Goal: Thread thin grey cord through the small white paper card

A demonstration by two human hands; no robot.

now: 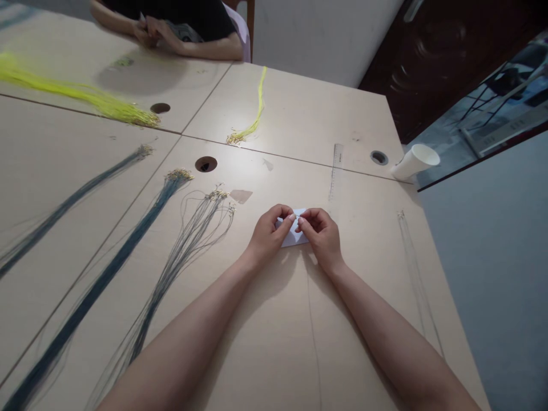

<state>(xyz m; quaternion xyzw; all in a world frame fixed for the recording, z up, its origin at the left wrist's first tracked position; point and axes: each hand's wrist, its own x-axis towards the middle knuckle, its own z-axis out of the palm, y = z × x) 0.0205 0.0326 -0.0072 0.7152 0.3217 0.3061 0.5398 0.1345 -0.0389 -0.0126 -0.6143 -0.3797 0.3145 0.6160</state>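
Note:
My left hand and my right hand meet fingertip to fingertip, both closed in a pinch. Something tiny and thin spans the gap between them, too small to name surely. A fine fishing line trails from below my right hand down the table toward me. Under the fingers lies a white piece of paper, partly hidden. Left of my hands is a loose bundle of grey lines with small gold hooks at its far end.
Further left lie a dark blue-green bundle and a thinner grey one. Yellow bundles, a clear ruler and a white cup are beyond. Two lines lie rightward. A person sits across.

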